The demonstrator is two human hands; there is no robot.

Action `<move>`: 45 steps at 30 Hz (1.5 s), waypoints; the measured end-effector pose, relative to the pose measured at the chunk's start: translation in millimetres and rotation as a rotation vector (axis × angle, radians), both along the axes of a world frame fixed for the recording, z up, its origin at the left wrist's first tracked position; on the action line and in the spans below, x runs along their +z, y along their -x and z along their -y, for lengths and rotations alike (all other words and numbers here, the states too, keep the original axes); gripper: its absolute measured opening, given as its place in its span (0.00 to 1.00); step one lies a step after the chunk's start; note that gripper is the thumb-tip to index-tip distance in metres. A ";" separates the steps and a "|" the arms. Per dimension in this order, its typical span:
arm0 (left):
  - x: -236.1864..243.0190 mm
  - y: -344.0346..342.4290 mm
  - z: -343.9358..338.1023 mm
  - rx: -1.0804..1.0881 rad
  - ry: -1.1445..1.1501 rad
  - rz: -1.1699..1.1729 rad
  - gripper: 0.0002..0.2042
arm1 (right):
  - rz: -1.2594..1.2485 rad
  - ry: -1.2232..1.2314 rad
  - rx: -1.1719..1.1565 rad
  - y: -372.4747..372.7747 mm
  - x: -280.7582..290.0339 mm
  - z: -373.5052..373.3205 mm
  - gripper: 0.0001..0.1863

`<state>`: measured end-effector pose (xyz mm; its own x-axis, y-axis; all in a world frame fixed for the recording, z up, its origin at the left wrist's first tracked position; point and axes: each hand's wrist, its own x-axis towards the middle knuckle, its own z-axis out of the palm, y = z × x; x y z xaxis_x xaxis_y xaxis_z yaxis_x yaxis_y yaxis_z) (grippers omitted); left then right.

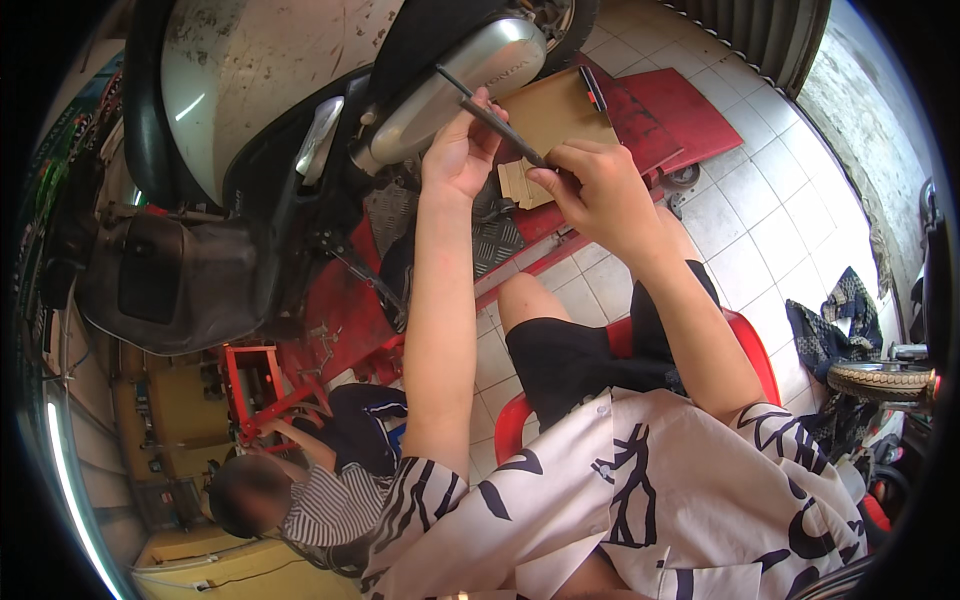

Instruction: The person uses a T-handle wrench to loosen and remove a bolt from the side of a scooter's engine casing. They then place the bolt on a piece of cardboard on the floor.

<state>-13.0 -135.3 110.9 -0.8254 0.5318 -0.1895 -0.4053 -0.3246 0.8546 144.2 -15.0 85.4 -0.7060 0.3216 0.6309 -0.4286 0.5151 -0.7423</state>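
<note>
My left hand (462,150) is raised, palm up, its fingers closed around the middle of a dark rod-shaped tool (500,126). The tool is thin at its far left end and thicker toward my right; its exact kind does not show. My right hand (595,190) pinches the thick near end between thumb and fingers. Both hands are held in the air in front of a scooter's silver engine-side cover (470,85). Behind the tool lies a piece of brown cardboard (560,110), with a black and red object (592,90) at its far edge.
The scooter (180,270) stands on a red lift platform (650,120) with a black tread plate (500,245). At lower left another person (335,500) crouches by a red metal frame (255,385). I sit on a red chair (755,355); a wheel (880,380) and patterned cloth (840,320) are at right.
</note>
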 end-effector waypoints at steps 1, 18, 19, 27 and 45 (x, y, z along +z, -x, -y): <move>-2.8 1.3 0.1 -0.012 -0.024 -0.001 0.07 | -0.013 0.002 -0.004 1.3 -2.2 2.3 0.14; -16.5 13.3 6.6 -0.132 -0.145 -0.051 0.09 | 0.151 -0.045 -0.223 -18.7 6.3 -14.1 0.18; -15.0 13.8 6.3 -0.116 -0.173 -0.065 0.08 | 0.181 -0.100 -0.267 -15.1 1.6 -17.9 0.17; -27.9 49.6 3.0 -0.007 -0.188 -0.006 0.09 | 0.442 -0.246 -0.254 -13.2 -14.4 -8.9 0.15; -33.9 53.4 -0.1 0.035 -0.198 -0.022 0.08 | 0.308 0.017 -0.109 -20.3 18.2 -24.2 0.19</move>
<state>-66.4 -135.2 77.0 -0.8465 0.5282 -0.0659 -0.3733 -0.5008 0.7810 164.5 9.2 103.7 -0.8235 0.4146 0.3872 -0.1259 0.5319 -0.8374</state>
